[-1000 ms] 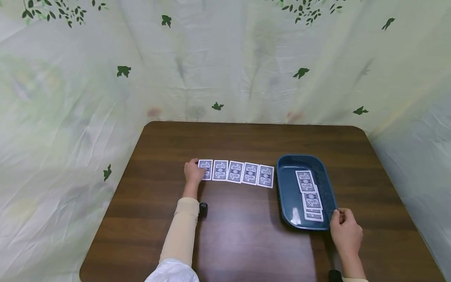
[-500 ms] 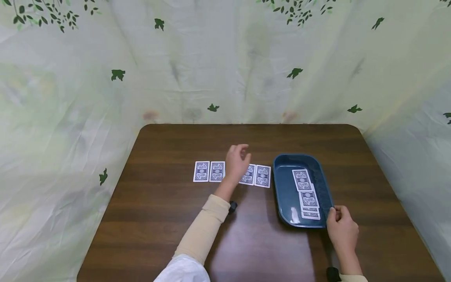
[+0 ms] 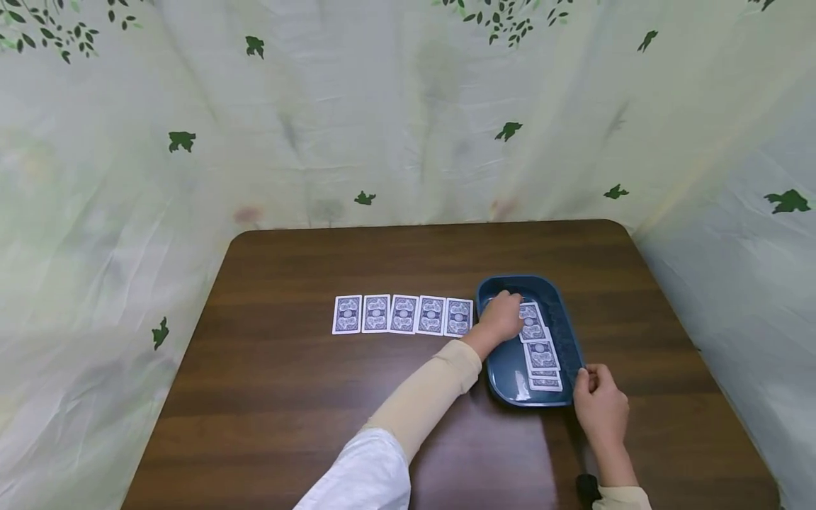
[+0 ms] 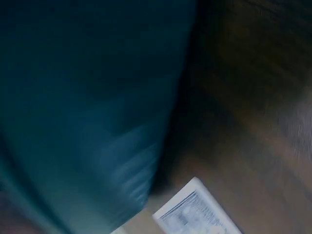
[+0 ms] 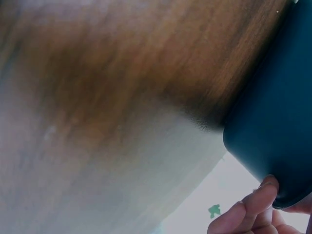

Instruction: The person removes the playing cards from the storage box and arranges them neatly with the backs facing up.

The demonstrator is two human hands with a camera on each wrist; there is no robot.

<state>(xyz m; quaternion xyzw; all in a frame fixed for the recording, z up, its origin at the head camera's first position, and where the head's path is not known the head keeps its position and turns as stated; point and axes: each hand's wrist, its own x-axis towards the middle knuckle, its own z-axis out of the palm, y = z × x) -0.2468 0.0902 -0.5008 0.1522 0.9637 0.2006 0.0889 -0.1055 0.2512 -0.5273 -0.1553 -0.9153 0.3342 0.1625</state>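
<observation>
My left hand (image 3: pixel 502 315) reaches over the left rim of a dark blue tray (image 3: pixel 503 375). Its fingertips are at the upper left of the top playing card (image 3: pixel 533 324); whether they pinch it is hidden. Below that card lie overlapping face-down cards (image 3: pixel 542 356) in the tray. With thumb and fingers, my right hand (image 3: pixel 601 407) grips the tray's near right corner; the right wrist view shows its fingers (image 5: pixel 262 197) against the tray wall (image 5: pixel 273 112). Left of the tray, several face-down cards (image 3: pixel 404 314) form a row.
The brown wooden table (image 3: pixel 287 397) has rounded far corners. A pale curtain (image 3: pixel 395 106) printed with green leaves and birds hangs behind and beside it. The left wrist view is blurred, with one card corner (image 4: pixel 195 214) near the tray.
My left hand has left the leftmost card of the row and crossed rightward above the row to the card in the tray. My right hand keeps its grip on the tray corner.
</observation>
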